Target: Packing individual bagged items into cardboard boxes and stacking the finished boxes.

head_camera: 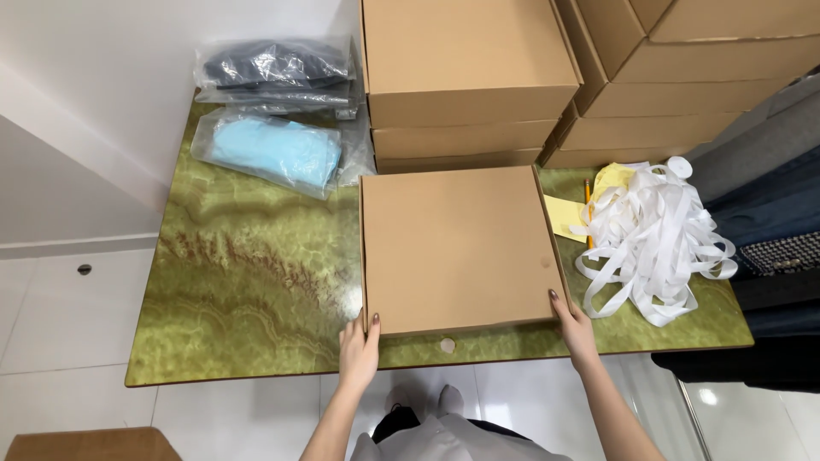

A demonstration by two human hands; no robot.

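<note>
— Two bagged garments (273, 102) lie at ten o'clock on the table (239, 282): one dark, one pale blue (272, 152), both sealed in clear plastic.

— And the hands?

— Left hand (359, 350) grips the near left corner of the flat cardboard box (457, 248), right hand (576, 329) the near right corner. Hands apart, fingers pressed to its edges. Box sits shut at table centre; I can't tell what's inside.

— Packing finished?

— Hardly, I'd judge. Closed box stacks (470, 77) at twelve o'clock, a heap of white strips (653, 235) at three o'clock, yellow paper (568, 213) beside it.
</note>
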